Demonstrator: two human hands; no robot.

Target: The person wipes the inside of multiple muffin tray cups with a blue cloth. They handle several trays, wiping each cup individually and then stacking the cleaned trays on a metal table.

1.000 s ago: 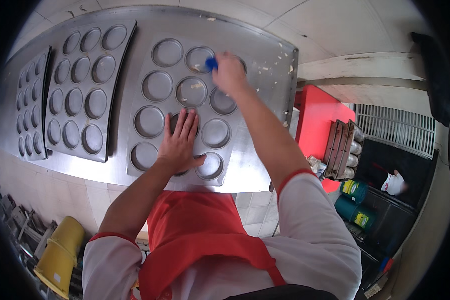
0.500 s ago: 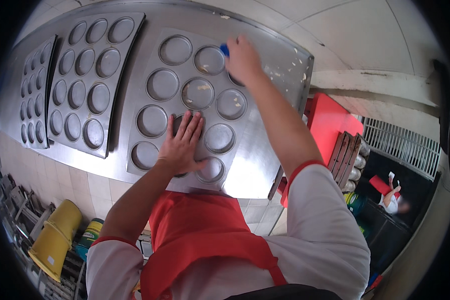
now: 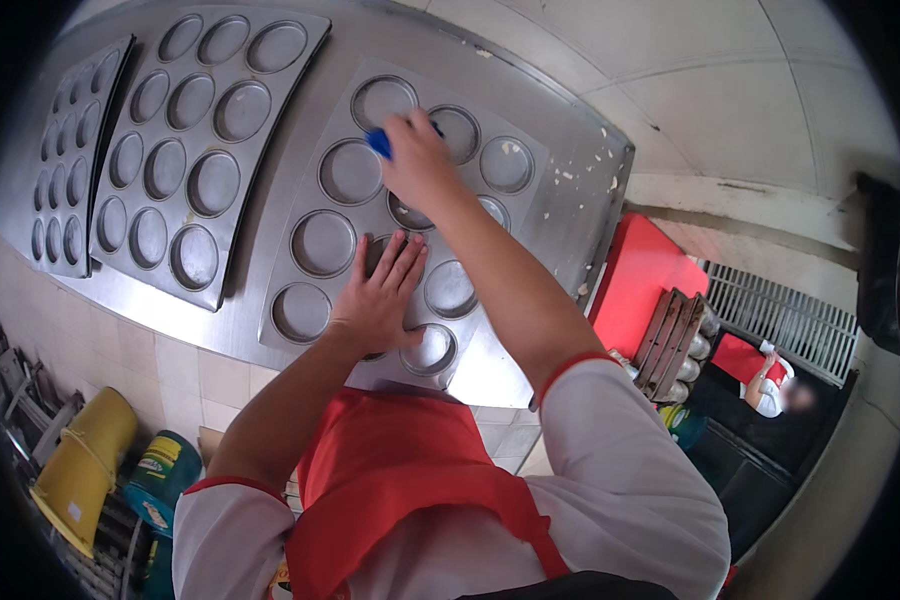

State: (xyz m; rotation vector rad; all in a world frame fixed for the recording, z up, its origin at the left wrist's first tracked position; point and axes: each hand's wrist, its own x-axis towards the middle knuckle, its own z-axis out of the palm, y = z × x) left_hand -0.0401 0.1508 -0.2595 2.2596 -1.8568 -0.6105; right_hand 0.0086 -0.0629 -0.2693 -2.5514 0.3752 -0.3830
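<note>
A metal pan [image 3: 315, 300] with several round cups lies before me on the steel table. My left hand [image 3: 372, 300] rests on it with the fingers spread flat across a cup near the middle, the thumb beside a front cup. In my right hand [image 3: 417, 160] is a small blue tool [image 3: 379, 142], perhaps a scraper, mostly hidden by the closed fingers. This hand is over the far part of the pan, among the upper cups. Pale crumbs [image 3: 510, 147] stick in the far right cup.
Two more cupped pans, a middle one [image 3: 235, 170] and a farther one [image 3: 63, 160], lie to the left. Loose crumbs dot the steel table [image 3: 570, 160] at right. Beyond are a red board [image 3: 635, 265], stacked pans [image 3: 670, 340] and another person [image 3: 770, 390]. Yellow and green buckets stand lower left.
My right hand has moved left across the pan with the blue tool, from the far right cups to the upper left ones. Crumbs in the middle cup are now hidden or gone. My left hand stays put.
</note>
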